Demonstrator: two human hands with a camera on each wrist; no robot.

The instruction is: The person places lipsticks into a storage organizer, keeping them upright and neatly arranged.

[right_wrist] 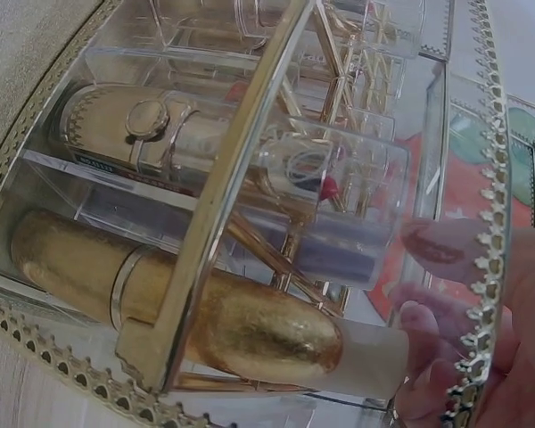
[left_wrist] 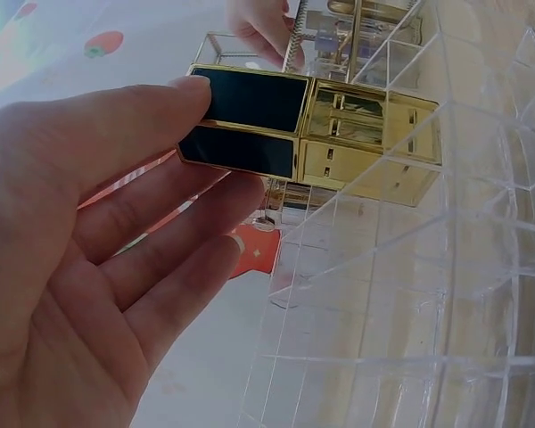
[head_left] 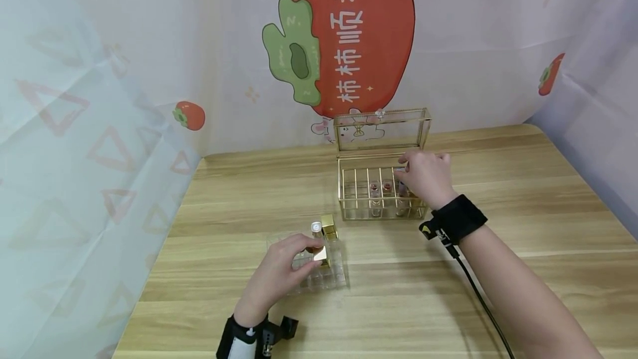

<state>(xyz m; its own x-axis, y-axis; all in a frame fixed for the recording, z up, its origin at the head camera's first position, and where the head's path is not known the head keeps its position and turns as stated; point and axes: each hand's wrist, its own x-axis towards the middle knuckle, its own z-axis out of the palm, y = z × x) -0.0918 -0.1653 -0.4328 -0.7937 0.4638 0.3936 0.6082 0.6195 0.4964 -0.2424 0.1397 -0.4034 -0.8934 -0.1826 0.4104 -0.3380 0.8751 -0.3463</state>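
My left hand holds a square black-and-gold lipstick tube, thumb on one black face and fingers behind. The tube's gold end sits at a clear divided holder. My right hand reaches into the right side of an open gold-framed glass box. Its fingertips lie at the upper ends of a clear tube with a purple part and a gold tube with a whitish end. Whether they pinch either is hidden. A clear-and-gold lipstick stands beside these.
The box's glass lid stands raised at the back. Beside my left hand, a gold-capped tube and a silver-topped tube stand in the clear holder. A black cable runs from my right wrist across the wooden table.
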